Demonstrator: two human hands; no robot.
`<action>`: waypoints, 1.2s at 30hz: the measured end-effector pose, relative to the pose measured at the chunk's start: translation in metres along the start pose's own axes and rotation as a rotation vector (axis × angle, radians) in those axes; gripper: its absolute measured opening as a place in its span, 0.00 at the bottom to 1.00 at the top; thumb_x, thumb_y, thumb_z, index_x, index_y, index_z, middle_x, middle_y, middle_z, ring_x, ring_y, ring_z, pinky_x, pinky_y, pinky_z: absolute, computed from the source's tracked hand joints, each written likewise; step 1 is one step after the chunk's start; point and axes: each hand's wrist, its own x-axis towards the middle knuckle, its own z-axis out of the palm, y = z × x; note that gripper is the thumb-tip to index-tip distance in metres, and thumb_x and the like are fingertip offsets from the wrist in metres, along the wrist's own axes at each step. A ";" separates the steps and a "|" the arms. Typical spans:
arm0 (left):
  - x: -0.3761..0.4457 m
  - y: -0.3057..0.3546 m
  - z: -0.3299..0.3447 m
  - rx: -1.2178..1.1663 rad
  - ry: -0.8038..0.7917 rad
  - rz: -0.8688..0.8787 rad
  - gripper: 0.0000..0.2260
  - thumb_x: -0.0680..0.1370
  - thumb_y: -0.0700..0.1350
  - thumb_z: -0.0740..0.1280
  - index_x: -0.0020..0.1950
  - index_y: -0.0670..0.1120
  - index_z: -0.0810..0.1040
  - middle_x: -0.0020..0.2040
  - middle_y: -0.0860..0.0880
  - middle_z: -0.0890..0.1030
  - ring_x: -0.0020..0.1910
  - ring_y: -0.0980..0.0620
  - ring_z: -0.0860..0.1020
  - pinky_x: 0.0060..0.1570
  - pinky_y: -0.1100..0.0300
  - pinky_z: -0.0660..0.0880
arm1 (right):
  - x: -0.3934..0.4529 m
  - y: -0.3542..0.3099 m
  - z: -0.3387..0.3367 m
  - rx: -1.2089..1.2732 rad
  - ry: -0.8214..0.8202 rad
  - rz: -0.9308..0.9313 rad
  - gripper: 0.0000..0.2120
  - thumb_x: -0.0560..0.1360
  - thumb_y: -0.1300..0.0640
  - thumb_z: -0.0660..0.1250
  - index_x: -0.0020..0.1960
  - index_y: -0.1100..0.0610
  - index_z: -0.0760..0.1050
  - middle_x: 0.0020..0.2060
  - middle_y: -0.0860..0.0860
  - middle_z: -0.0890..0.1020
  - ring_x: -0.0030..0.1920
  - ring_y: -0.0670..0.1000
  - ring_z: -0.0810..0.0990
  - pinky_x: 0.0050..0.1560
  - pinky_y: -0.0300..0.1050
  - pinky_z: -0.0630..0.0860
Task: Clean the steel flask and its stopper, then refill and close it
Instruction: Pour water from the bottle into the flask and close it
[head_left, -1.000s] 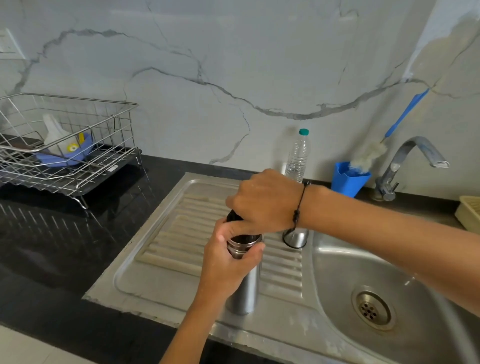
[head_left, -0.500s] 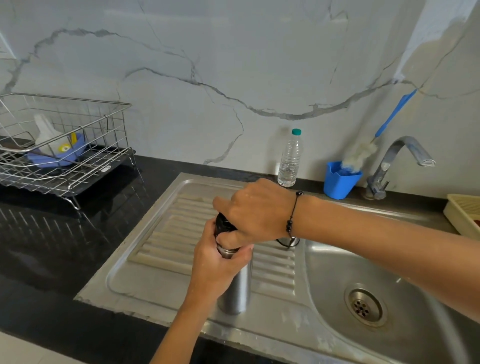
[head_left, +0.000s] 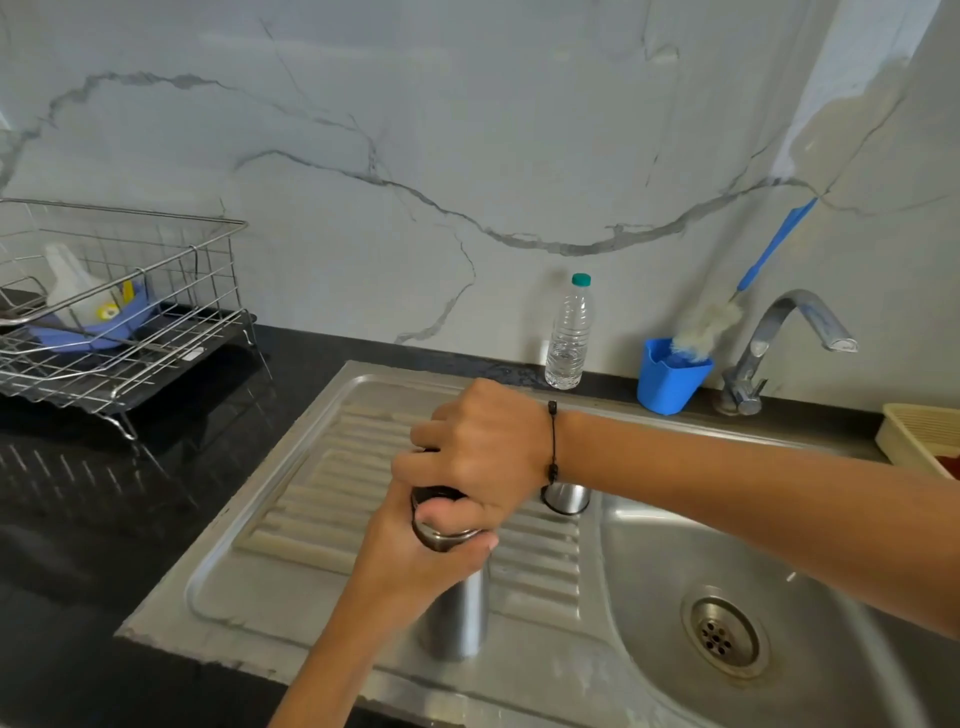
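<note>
Your left hand (head_left: 410, 551) is wrapped around the upper part of the flask (head_left: 457, 613), which stands upright on the ribbed drainboard (head_left: 311, 499) near the sink unit's front edge. Your right hand (head_left: 478, 452) reaches across from the right and curls down over the flask's mouth, gripping the dark stopper (head_left: 434, 496); only a sliver of it shows under your fingers. The steel cup (head_left: 566, 498) stands just behind your right wrist, at the rim between drainboard and basin (head_left: 675, 561). Along the back edge stand a water bottle (head_left: 569, 332), a blue holder (head_left: 670, 379) with a brush (head_left: 753, 291) leaning on the wall, and the tap (head_left: 779, 338). The left half of the drainboard is bare, and dark counter (head_left: 104, 519) lies between it and the dish rack (head_left: 119, 312) at the far left. A beige tray (head_left: 919, 436) sits at the right edge.
</note>
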 end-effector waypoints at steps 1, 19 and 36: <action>0.001 -0.001 0.004 -0.004 0.046 0.001 0.28 0.55 0.53 0.75 0.52 0.53 0.72 0.40 0.59 0.82 0.39 0.59 0.81 0.35 0.66 0.75 | 0.000 0.000 0.000 -0.015 0.017 0.022 0.19 0.73 0.46 0.55 0.36 0.58 0.76 0.23 0.52 0.73 0.20 0.53 0.67 0.27 0.38 0.53; 0.005 0.000 0.015 0.069 0.173 -0.062 0.20 0.59 0.38 0.79 0.46 0.45 0.75 0.32 0.57 0.81 0.30 0.61 0.79 0.25 0.69 0.71 | -0.001 -0.029 0.001 -0.226 -0.057 0.569 0.22 0.71 0.42 0.49 0.27 0.54 0.68 0.17 0.50 0.68 0.18 0.51 0.53 0.28 0.33 0.46; -0.007 0.004 0.012 0.058 0.161 -0.019 0.25 0.65 0.36 0.78 0.52 0.56 0.71 0.45 0.56 0.79 0.42 0.68 0.78 0.38 0.75 0.72 | -0.130 0.045 0.089 0.132 -0.868 1.163 0.27 0.73 0.49 0.63 0.70 0.50 0.60 0.63 0.58 0.70 0.62 0.60 0.71 0.60 0.52 0.71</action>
